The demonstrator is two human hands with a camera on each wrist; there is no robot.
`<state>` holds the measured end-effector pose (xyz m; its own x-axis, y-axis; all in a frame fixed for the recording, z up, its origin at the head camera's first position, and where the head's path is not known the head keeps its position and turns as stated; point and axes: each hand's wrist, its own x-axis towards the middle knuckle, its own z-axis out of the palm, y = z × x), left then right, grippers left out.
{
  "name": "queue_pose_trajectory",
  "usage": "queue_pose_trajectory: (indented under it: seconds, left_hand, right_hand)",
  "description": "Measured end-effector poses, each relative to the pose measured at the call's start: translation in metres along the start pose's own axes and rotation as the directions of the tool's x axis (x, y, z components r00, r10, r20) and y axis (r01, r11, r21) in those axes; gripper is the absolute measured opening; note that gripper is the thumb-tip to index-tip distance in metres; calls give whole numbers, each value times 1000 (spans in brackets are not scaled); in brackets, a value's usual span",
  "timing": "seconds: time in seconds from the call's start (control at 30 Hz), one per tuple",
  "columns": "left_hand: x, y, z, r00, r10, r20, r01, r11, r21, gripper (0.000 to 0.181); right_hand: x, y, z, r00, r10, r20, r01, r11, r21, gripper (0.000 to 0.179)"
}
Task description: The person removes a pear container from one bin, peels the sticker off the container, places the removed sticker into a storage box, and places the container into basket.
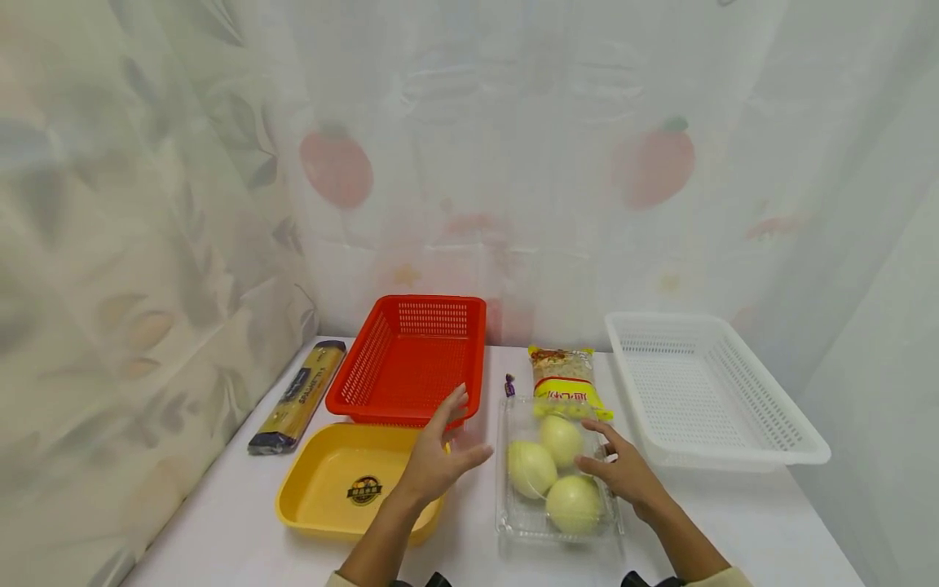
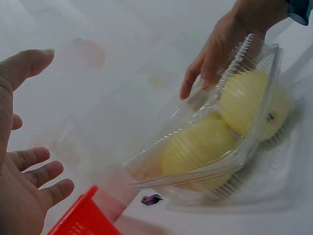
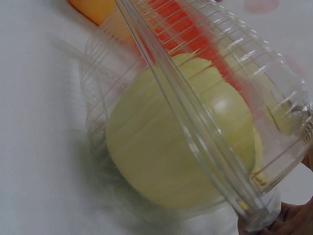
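A clear plastic clamshell box (image 1: 509, 522) lies on the table with its lid down over three pale yellow round melons (image 1: 575, 504). My right hand (image 1: 623, 473) is at the box's right side, thumb and forefinger spread apart and the fingertips right at the lid. In the left wrist view, that right hand (image 2: 220, 54) shows behind the lid's edge, fingers pointing down. Off to the left of the box, my left hand (image 1: 434, 461) hovers above the right edge of the yellow basin (image 1: 315, 444), its fingers spread and holding nothing.
Behind the yellow basin stands a red basket (image 1: 433, 367), with a spaghetti pack (image 1: 301, 395) to its left. A bagged food packet (image 1: 565, 375) and a small purple-wrapped candy (image 1: 509, 385) lie beyond the box. At the right is a white basket (image 1: 704, 391). Curtains hang behind and left.
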<state>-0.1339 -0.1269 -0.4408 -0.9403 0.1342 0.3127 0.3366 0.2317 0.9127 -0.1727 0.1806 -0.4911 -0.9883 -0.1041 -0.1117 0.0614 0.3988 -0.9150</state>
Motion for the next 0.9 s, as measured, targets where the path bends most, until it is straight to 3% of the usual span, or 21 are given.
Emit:
queue_pose_trajectory:
  seconds: [0.43,0.67,0.9]
  left_hand:
    - [3,-19,26,994,-109,19,110,994,-25,86]
    - [6,-27,38,980,-193,41,194,981,-15,86]
    - [7,-34,47,973,-226,39,226,974,-3,87]
  right_hand:
    - [-1,-2,0,1000,-3,2,3,1000,15,64]
    - [-2,-2,0,1000,1,10,-1,999,32,64]
    - [-3,-3,-1,1000,-12,20,11,999,50,65]
